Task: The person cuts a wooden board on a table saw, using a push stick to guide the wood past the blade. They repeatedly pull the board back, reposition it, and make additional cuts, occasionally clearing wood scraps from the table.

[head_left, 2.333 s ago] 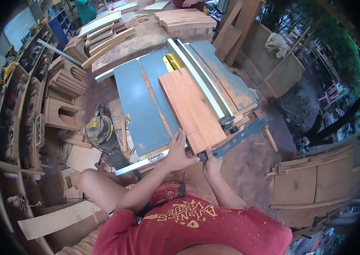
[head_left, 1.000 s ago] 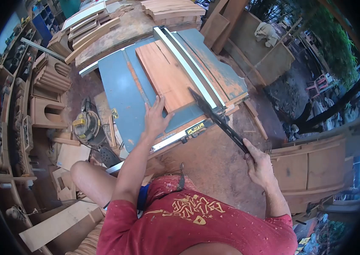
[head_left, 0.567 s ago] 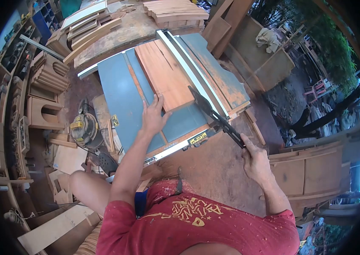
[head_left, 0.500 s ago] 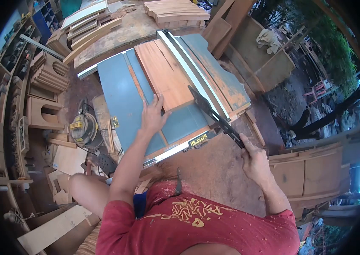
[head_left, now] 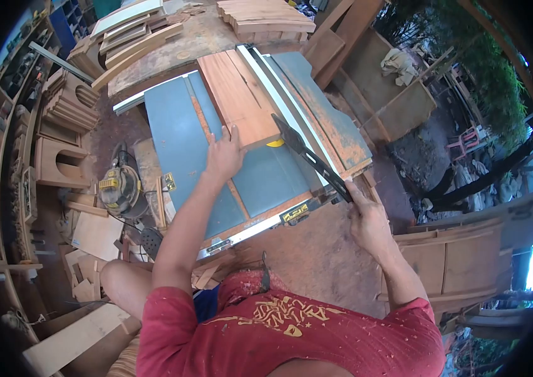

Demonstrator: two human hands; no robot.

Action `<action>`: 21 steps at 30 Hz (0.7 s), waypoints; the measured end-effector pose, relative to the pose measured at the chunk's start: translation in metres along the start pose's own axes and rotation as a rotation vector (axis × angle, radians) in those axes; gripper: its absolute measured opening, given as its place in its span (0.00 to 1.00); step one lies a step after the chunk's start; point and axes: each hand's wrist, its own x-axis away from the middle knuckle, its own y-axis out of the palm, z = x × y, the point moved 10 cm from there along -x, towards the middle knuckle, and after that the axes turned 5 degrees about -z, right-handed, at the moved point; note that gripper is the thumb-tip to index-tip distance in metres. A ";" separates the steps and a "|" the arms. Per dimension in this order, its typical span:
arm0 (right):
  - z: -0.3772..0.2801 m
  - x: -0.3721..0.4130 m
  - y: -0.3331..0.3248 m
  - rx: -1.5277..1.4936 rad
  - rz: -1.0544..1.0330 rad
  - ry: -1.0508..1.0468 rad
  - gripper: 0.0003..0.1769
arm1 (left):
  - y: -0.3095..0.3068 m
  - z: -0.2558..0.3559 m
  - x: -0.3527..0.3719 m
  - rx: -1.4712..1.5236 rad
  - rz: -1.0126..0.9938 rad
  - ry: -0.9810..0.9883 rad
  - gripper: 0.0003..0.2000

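Observation:
A wide reddish wooden board (head_left: 235,94) lies flat on the blue-grey top of a table saw (head_left: 175,122), alongside the pale metal fence (head_left: 288,100). A dark lengthwise line runs along the board near the fence. With fingers stretched out, my left hand (head_left: 224,156) rests at the board's near left corner. My right hand (head_left: 369,220) is closed round the handle of a long black push stick (head_left: 313,160). The stick's tip sits at the board's near right corner. Beside that corner a small yellow piece (head_left: 275,143) shows in the saw top.
Behind the saw, a workbench (head_left: 197,38) carries stacked wooden pieces (head_left: 263,19). A yellow-and-black machine (head_left: 119,184) stands on the floor at left, near cut wooden parts (head_left: 59,163) and offcuts. Shelves line the far left. Wooden panels (head_left: 449,261) stand at right.
The board has slid away from me along the fence, with both hands and the push stick following it forward. The yellow piece in the saw top has come into view.

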 end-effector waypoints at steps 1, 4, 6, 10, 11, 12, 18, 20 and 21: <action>0.000 -0.004 0.001 0.017 -0.028 0.028 0.31 | 0.001 -0.003 -0.002 0.000 -0.002 -0.006 0.38; -0.001 -0.014 0.001 0.049 -0.071 0.065 0.29 | 0.004 -0.008 -0.009 -0.052 0.008 -0.001 0.38; -0.004 -0.021 -0.002 0.040 -0.042 0.021 0.29 | 0.005 -0.013 -0.015 -0.063 0.000 -0.018 0.38; -0.002 -0.031 0.004 0.051 -0.077 0.079 0.28 | 0.002 -0.020 -0.023 -0.076 -0.020 -0.026 0.38; -0.002 -0.032 0.004 0.048 -0.063 0.068 0.28 | 0.002 -0.022 -0.025 -0.068 -0.024 -0.033 0.38; -0.001 -0.035 0.005 0.046 -0.048 0.057 0.27 | 0.001 -0.023 -0.027 -0.061 -0.027 -0.041 0.38; -0.006 -0.055 0.009 0.090 -0.051 0.009 0.27 | 0.004 -0.037 -0.041 -0.065 0.000 -0.071 0.38; -0.010 -0.063 0.008 0.094 -0.053 0.035 0.28 | 0.004 -0.042 -0.049 -0.064 -0.003 -0.081 0.38; -0.013 -0.067 0.007 0.099 -0.055 0.046 0.28 | 0.002 -0.045 -0.052 -0.058 -0.008 -0.088 0.38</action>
